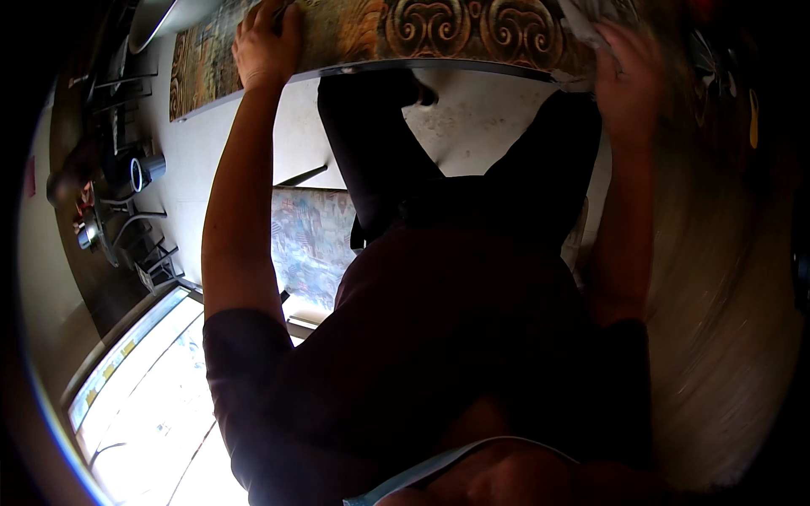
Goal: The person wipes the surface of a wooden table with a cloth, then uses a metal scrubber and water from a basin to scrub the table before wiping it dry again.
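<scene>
A table with a patterned, wood-look top (pixel 436 31) runs across the upper edge of the view. On its near left part rests my left hand (pixel 267 47), fingers spread towards the top of the picture; something small and dark shows by the fingertips, too unclear to name. Over the right part of the tabletop is my right hand (pixel 626 76), blurred, with a crumpled whitish cloth or tissue (pixel 585 22) in its fingers. A small pale piece (pixel 569 81) lies at the table's near edge, close to that hand.
My legs (pixel 380 126) are under the table edge. A second table with a printed top (pixel 310 243) stands at the left. Farther left are a bin (pixel 147 172), several chairs and a person (pixel 69 183). A bright window (pixel 152 392) fills the lower left.
</scene>
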{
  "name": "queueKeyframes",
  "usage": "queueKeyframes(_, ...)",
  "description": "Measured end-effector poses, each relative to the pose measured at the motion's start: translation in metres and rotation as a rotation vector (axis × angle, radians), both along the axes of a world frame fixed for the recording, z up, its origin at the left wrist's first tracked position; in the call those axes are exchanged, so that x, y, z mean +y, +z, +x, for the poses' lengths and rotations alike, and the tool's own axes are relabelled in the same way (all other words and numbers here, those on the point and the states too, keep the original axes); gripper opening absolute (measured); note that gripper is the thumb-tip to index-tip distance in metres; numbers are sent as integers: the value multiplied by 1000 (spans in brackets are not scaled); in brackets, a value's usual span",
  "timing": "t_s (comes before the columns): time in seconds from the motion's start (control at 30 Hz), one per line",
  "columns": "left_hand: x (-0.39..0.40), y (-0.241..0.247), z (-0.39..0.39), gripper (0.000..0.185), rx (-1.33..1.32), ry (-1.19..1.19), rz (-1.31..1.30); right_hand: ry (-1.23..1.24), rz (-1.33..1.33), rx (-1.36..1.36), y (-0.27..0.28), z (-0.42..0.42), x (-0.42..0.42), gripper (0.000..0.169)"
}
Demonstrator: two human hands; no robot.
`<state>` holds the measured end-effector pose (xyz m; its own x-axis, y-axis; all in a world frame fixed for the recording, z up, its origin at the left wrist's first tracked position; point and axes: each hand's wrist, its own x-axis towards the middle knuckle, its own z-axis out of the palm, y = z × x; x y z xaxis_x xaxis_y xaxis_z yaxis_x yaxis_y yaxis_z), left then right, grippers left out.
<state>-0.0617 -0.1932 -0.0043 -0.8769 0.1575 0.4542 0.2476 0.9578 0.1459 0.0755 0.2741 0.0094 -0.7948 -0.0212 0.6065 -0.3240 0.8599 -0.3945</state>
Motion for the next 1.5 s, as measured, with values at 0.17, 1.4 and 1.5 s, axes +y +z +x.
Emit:
queueKeyframes(0.17,-3,-3,3,40,9,16,-19,114,-170,-142,-1,10,29,33)
queueKeyframes(1.4,17,42,1,84,-504,-42,153,-148,59,-697,132,-162,-83,68)
queueKeyframes(1.5,15,41,2,86,-543,-61,205,-266,121,-832,88,-189,-100,75)
